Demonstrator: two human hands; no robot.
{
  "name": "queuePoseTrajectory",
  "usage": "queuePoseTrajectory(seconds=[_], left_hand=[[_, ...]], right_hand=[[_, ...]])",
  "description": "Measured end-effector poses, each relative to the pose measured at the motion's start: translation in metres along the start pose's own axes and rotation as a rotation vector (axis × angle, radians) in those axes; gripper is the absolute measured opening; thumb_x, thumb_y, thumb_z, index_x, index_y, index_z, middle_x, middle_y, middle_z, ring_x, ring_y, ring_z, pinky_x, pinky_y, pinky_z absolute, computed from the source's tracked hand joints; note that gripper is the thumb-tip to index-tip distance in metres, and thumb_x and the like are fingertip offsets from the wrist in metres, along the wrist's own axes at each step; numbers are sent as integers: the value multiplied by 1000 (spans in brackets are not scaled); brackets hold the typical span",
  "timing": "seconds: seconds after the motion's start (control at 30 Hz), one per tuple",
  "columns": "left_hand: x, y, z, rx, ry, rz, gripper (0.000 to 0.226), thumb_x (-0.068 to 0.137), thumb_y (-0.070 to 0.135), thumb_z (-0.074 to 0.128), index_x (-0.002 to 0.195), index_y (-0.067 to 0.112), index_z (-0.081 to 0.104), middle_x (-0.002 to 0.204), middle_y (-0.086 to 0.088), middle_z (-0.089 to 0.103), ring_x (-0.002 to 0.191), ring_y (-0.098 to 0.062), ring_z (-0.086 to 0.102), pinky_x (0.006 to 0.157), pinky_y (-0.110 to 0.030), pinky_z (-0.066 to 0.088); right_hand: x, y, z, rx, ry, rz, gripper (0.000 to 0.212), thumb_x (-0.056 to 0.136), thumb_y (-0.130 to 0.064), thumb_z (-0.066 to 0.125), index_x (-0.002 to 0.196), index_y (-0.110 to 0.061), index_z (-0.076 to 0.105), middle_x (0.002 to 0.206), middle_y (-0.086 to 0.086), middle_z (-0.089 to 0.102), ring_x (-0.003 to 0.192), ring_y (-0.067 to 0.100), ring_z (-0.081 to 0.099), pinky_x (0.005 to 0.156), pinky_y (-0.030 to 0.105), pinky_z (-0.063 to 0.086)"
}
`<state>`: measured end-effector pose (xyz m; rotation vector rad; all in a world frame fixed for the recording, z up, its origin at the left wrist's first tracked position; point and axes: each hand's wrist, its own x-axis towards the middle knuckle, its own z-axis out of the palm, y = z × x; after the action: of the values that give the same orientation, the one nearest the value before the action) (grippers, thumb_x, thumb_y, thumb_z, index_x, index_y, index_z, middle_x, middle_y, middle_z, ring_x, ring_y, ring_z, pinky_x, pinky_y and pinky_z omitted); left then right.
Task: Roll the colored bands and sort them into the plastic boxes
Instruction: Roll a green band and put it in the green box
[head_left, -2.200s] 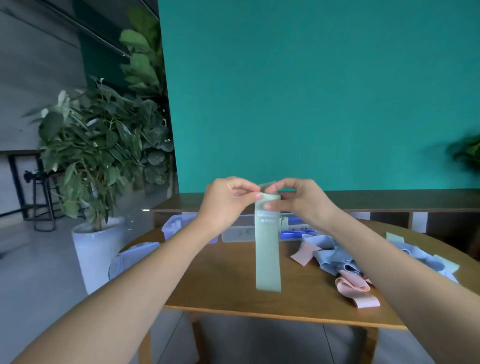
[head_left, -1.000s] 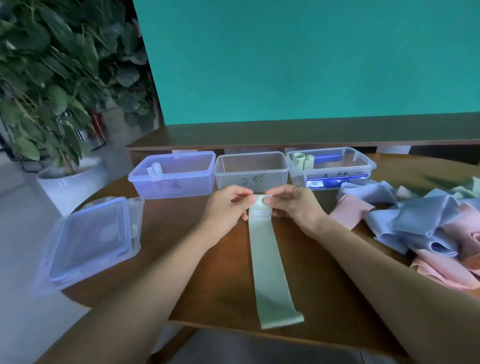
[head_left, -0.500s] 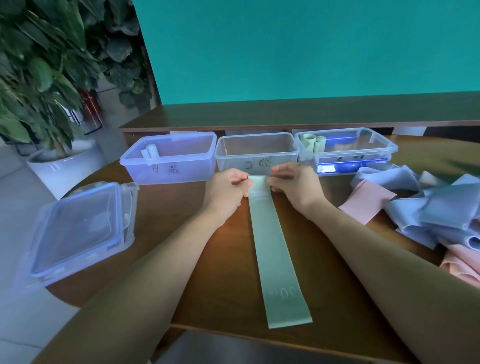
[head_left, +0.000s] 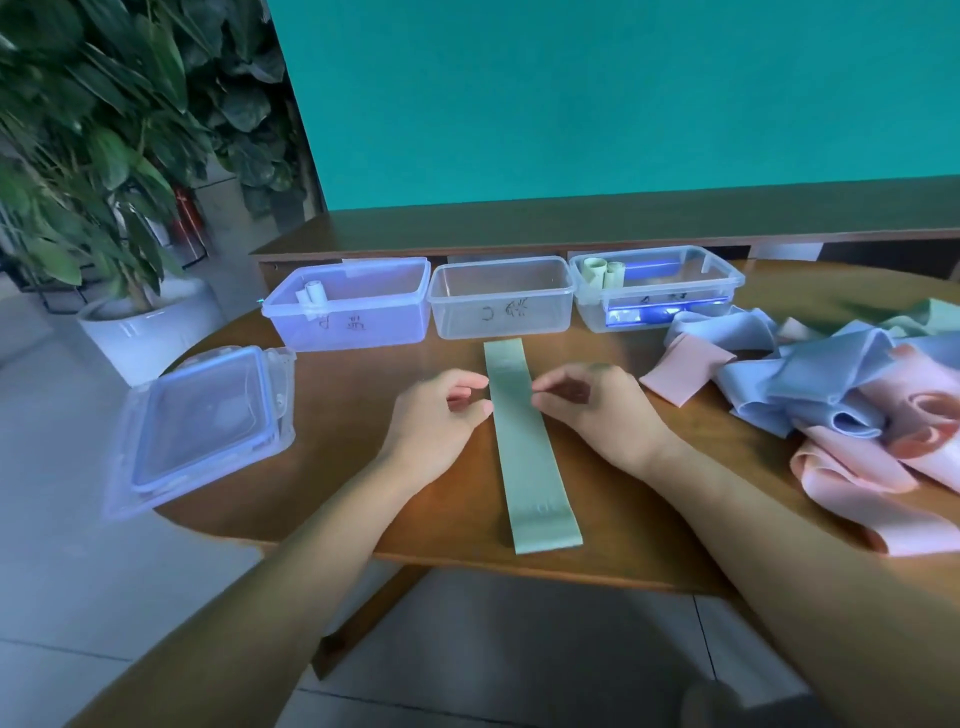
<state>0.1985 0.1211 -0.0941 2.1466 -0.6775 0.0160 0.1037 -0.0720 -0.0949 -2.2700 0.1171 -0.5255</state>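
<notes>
Teal wall and a low wooden ledge stand behind a round wooden table (head_left: 363, 483), with a potted plant (head_left: 104, 171) on the floor to the left. Flat on the table, running away from the person, lies a pale green band (head_left: 524, 447). The left hand (head_left: 441, 415) and right hand (head_left: 587, 410) sit on either side of its far half, fingers loosely curled and holding nothing, fingertips just at its edges. Beyond the band stand three plastic boxes in a row: the left box (head_left: 358, 312) holds one small pale roll, the middle box (head_left: 501, 306) sits directly past the band's far end, and the right box (head_left: 654, 291) holds green rolls. A pile of blue and pink bands (head_left: 841, 405) lies at right, and a clear lid (head_left: 202, 426) at left.
</notes>
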Motion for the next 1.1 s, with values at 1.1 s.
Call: queuePoseTrajectory(seconds=[1.1], left_hand=[[-113, 19, -8, 245, -162, 411, 19, 92, 34, 67, 90, 17, 75, 105, 15, 52, 104, 2, 48, 86, -5, 32]], right_hand=[[-102, -29, -25, -94, -362, -228, 14, 89, -32, 73, 95, -19, 74, 107, -10, 64, 104, 3, 60, 90, 10, 42]])
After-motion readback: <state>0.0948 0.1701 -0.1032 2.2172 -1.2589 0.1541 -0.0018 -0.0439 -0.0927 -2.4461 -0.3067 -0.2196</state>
